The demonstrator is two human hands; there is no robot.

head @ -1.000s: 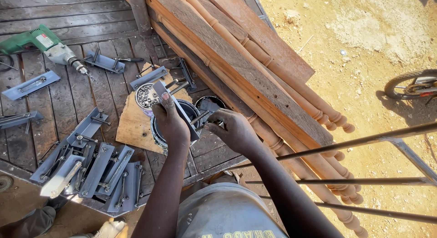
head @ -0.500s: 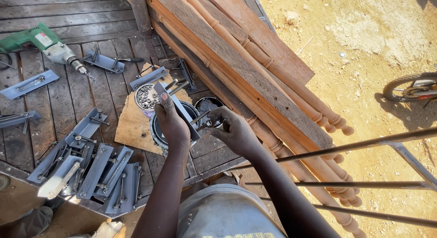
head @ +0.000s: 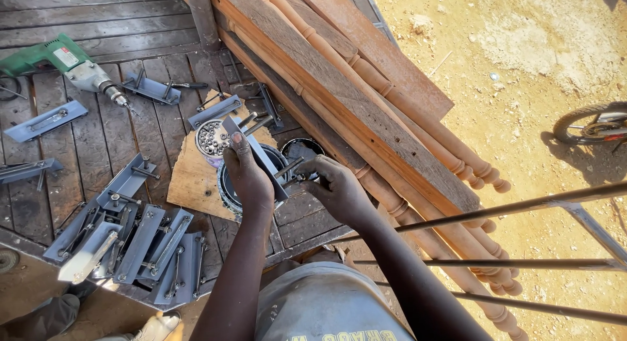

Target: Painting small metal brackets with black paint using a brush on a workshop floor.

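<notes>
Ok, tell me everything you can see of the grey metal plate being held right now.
The grey metal plate is a long, flat strip of dull steel-like metal, slanting from upper left to lower right above a dark round tin. The left hand grips it from below, thumb pressed on its upper end. The right hand holds a thin bolt or rod against its lower part. Whether that bolt passes through the plate cannot be told.

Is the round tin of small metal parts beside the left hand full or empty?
Nearly full: the round tin, lidless, shows small silvery parts heaped almost to its rim beside the left hand.
</notes>
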